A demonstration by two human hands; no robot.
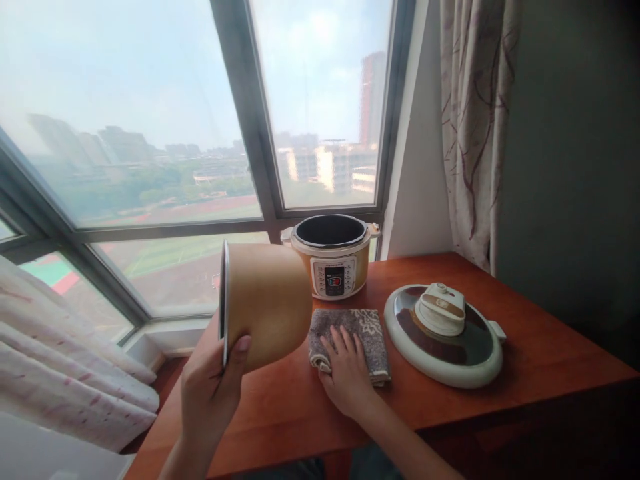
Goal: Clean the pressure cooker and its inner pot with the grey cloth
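Fingers of the left hand [210,390] pinch the rim of a tan metal inner pot [265,303], tipped sideways left of the orange cooker base [334,257]; probably stiff, light and slick. The right hand [347,373] lies spread flat on a grey folded cloth [350,333] before the base.

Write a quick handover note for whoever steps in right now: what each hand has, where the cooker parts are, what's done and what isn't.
Left hand: grips the inner pot by its rim, held tipped on its side above the table.
Right hand: flat on the folded grey cloth, not gripping it.
Cooker base: at the window, open, with no pot inside.
Lid: lies on the table to the right.
Done: lid off, pot out.
Left: pot is not back in the base; lid is still off.
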